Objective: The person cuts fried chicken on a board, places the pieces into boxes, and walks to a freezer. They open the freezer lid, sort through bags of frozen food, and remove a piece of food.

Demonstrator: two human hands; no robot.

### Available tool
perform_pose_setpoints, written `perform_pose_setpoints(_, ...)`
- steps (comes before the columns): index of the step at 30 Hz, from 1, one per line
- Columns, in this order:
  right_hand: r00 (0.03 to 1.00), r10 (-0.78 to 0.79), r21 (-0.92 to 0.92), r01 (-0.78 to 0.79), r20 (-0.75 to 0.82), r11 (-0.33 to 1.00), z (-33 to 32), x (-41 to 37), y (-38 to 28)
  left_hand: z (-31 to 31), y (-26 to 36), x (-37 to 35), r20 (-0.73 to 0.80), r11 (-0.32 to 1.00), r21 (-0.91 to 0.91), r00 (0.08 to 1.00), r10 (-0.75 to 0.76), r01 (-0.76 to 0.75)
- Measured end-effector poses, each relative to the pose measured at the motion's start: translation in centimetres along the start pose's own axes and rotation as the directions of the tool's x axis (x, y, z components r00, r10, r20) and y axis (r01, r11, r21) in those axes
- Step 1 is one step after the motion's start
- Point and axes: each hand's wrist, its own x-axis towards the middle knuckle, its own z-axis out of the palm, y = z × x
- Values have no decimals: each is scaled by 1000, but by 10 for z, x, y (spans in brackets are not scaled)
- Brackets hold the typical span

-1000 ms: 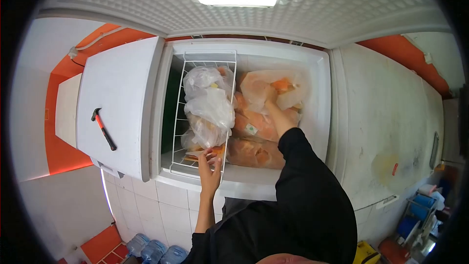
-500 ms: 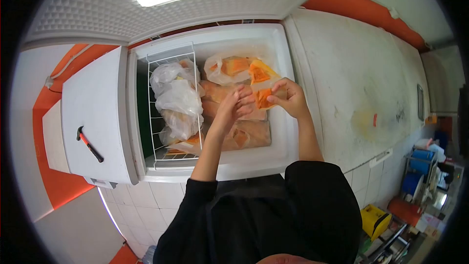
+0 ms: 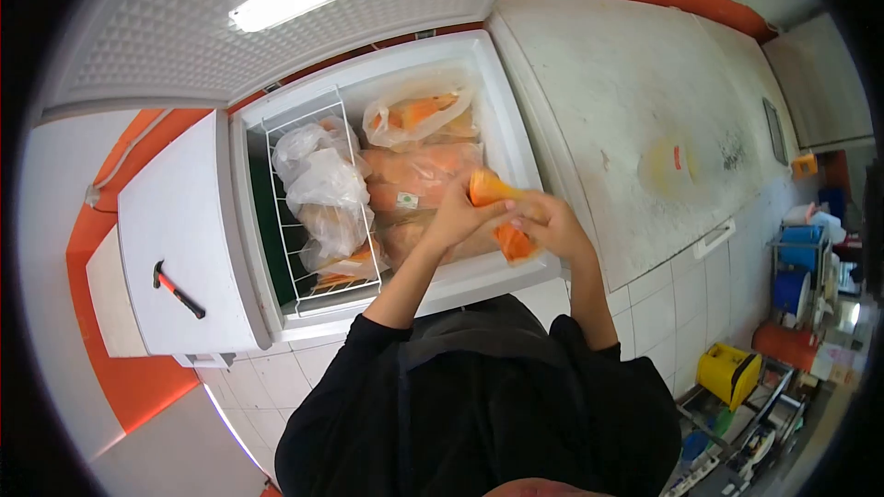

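A clear plastic packet of orange food (image 3: 494, 187) is between my two hands above the open chest freezer (image 3: 520, 143). My left hand (image 3: 458, 214) is closed on its left side, thumb pointing toward the other hand. My right hand (image 3: 560, 228) pinches the packet from the right, and the fingertips of both hands nearly meet. The orange contents show above and below the fingers; the exact food cannot be made out. Beneath lie larger bags of orange food (image 3: 424, 166), and an opened clear bag (image 3: 416, 120) rests at the back.
On the freezer's left side hangs a white wire basket (image 3: 276, 186) with whitish plastic bags (image 3: 322, 179). The raised lid (image 3: 387, 0) stands behind. A hammer (image 3: 179, 289) lies on the white surface at left. A closed, stained freezer lid (image 3: 626, 83) is at right.
Both hands have drawn together on the packet and moved nearer my body. My left hand, earlier apart from it with fingers spread, now grips it. The view has turned slightly.
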Motion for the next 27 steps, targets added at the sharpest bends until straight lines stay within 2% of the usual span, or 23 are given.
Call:
perform_pose_setpoints(1, 1000, -4, 1, 4, 15, 1000, -2, -8, -2, -9, -2, -2, 123, 977, -116, 978, -165, 180)
perform_pose_setpoints(2, 989, 150, 40, -150, -3, 988, -5, -14, -9, -24, -14, 6, 108, 978, -116, 981, -163, 176)
perform_pose_setpoints(3, 954, 301, 80, -298, -16, 951, -9, -16, -14, -43, -37, 23, -47, 993, 4, 992, -119, 119)
perform_pose_setpoints(4, 956, 292, 76, -291, -5, 954, -14, -13, -16, -61, -54, 42, -193, 988, 132, 980, -52, 79)
perform_pose_setpoints(5, 966, 239, 55, -235, -101, 970, -19, -7, -15, -77, -64, 66, -210, 988, 134, 977, -44, 73)
perform_pose_setpoints(6, 964, 182, 33, -179, -193, 983, -22, 7, -13, -94, -74, 91, -246, 707, 706, 923, 296, -39)
perform_pose_setpoints(7, 968, 175, 36, -171, -178, 985, -24, 27, -11, -109, -86, 106, -65, 125, 992, 827, 558, -7)
perform_pose_setpoints(8, 967, 72, -76, -94, -243, 993, -25, 52, -7, -124, -114, 113, -71, 117, 993, 829, 555, 7)
perform_pose_setpoints(9, 955, -28, -187, -29, -296, 982, -23, 76, 2, -136, -151, 114, 45, -50, 998, 962, 268, -33)
perform_pose_setpoints(10, 924, -206, -252, 127, -321, 959, -15, 110, 19, -145, -176, 115, 112, -187, 975, 991, -67, -123)
perform_pose_setpoints(11, 862, -379, -319, 274, -338, 907, -2, 150, 38, -148, -180, 115, 100, -188, 975, 992, -82, -114)
perform_pose_setpoints(13, 814, -517, -329, 428, -265, 842, 29, 219, 78, -145, -164, 106, 31, 342, 918, 826, -563, 199)
perform_pose_setpoints(14, 855, -502, -323, 443, -130, 837, 43, 251, 116, -145, -160, 101, 23, 338, 916, 816, -578, 214)
perform_pose_setpoints(15, 875, -484, -317, 461, 7, 829, 56, 277, 155, -147, -155, 98, -134, 237, 946, 931, -340, 223)
perform_pose_setpoints(16, 878, -479, -306, 459, 10, 834, 63, 295, 180, -152, -152, 99, -251, 134, 957, 966, -58, 257)
perform_pose_setpoints(17, 943, -156, -644, 317, 295, 697, 72, 306, 202, -159, -152, 101, -255, 128, 956, 964, -73, 263)
perform_pose_setpoints(18, 878, 263, -877, 282, 399, 390, 81, 311, 212, -167, -153, 104, -364, 76, 928, 931, -24, 364)
perform_pose_setpoints(20, 908, 242, -897, 239, 342, 372, 104, 308, 222, -178, -153, 107, -475, 27, 880, 880, 21, 474)
perform_pose_setpoints(22, 965, 180, -941, 125, 188, 316, 132, 302, 217, -184, -152, 112, -520, -215, 822, 849, 92, 527)
perform_pose_setpoints(23, 984, 145, -955, 62, 108, 290, 144, 301, 212, -190, -152, 115, -522, -219, 821, 849, 84, 527)
perform_pose_setpoints(25, 993, 109, -963, 11, 42, 270, 160, 315, 200, -204, -151, 117, -566, 173, 784, 801, -194, 596)
perform_pose_setpoints(26, 947, 248, -865, 53, 202, 499, 161, 335, 188, -204, -141, 117, -575, 169, 777, 793, -200, 606)
perform_pose_setpoints(27, 863, 337, -712, 38, 377, 701, 164, 351, 186, -202, -124, 117, -498, 232, 830, 861, -102, 508)
